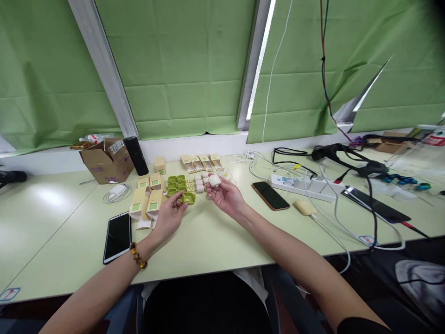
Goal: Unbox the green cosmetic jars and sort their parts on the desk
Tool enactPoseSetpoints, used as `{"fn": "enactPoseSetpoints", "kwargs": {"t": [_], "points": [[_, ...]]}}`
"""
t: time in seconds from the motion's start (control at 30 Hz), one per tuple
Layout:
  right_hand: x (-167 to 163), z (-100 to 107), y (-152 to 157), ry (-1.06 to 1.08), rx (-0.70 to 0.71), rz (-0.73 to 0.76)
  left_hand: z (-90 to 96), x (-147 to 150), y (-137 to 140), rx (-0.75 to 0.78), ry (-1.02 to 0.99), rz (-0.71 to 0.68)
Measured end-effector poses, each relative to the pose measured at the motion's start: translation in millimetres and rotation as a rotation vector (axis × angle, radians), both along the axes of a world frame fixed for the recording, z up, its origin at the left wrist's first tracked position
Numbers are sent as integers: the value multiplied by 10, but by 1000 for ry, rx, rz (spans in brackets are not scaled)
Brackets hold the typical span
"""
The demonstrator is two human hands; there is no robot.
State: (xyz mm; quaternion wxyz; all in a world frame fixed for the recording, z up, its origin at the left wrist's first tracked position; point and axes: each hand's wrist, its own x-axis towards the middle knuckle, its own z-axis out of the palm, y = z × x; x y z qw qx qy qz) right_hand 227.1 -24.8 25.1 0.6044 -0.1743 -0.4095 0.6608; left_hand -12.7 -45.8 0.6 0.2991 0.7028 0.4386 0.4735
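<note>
My left hand point(171, 212) pinches a small green plastic tray point(188, 198) by its left side, just above the table. In my right hand point(227, 195) is a small white rounded case point(214, 180), held between thumb and fingers to the right of the tray. Behind my left hand stand several more green trays point(172, 184) in rows. Small pale yellow pieces point(189, 184) lie beside them, followed by a group of white rounded pieces point(199, 186). Clear round plastic pieces point(227, 175) are partly hidden behind my right hand.
Open small cartons point(139, 204) stand left of my left hand, others point(201, 162) at the back. A white-framed phone point(118, 237) lies front left, another phone point(270, 195) right. A power strip point(306, 186) and cables crowd the right. A cardboard box point(107, 161) and black cylinder point(136, 156) stand back left.
</note>
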Motion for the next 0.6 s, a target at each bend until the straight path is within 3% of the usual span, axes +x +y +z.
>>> {"fn": "enactPoseSetpoints", "kwargs": {"t": [0.17,0.3,0.47,0.6], "points": [[7,76,-60,-12,14,-29,-15,-3,5,24,4,9],[-22,152,-142,-133,143,-167,10,4,-6,24,20,25],[-93,131,-220,-421,469,-519,49,22,-31,21,49,40],[-84,27,-222,-753,825,-762,34,24,-28,25,30,43]]}}
